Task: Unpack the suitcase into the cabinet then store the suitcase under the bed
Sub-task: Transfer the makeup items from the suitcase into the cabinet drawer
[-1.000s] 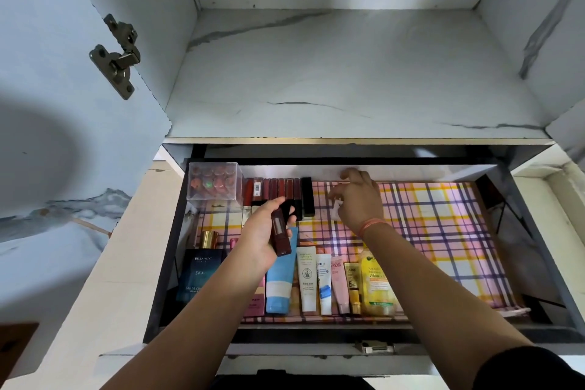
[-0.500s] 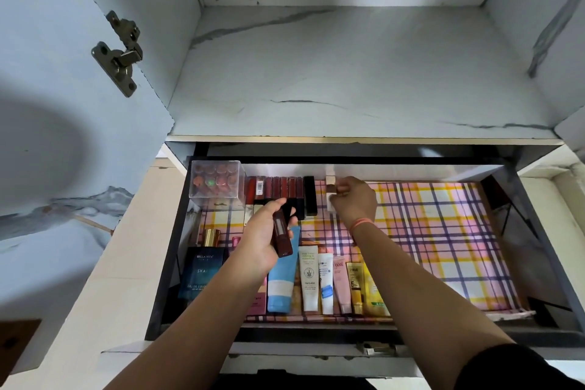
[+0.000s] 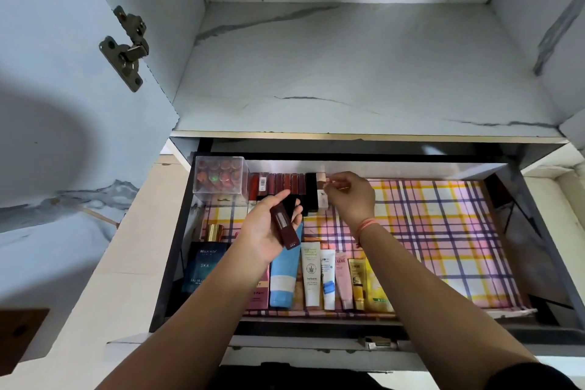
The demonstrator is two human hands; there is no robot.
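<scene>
Since a second ago my right hand (image 3: 351,196) has drawn its spread fingers in. It now pinches the pale tube (image 3: 321,188) near its top, standing it at the right end of the lipstick row (image 3: 278,182), touching the black tube (image 3: 311,191) there. My left hand (image 3: 262,231) has barely shifted: palm up, just in front of the lipstick row, thumb and fingers gripping the dark red tube (image 3: 285,228), which lies tilted across the palm, off the liner. The lipstick row runs along the back wall of the open drawer (image 3: 316,323) under the cabinet (image 3: 348,73) shelf. A clear box (image 3: 220,179) of round caps sits just left of the row. Well in front of the row: blue perfume box (image 3: 204,266), then cream tubes (image 3: 311,275) lying side by side. Plaid liner (image 3: 443,231) spreads right of the row. Orange band (image 3: 364,226) on my right wrist.
</scene>
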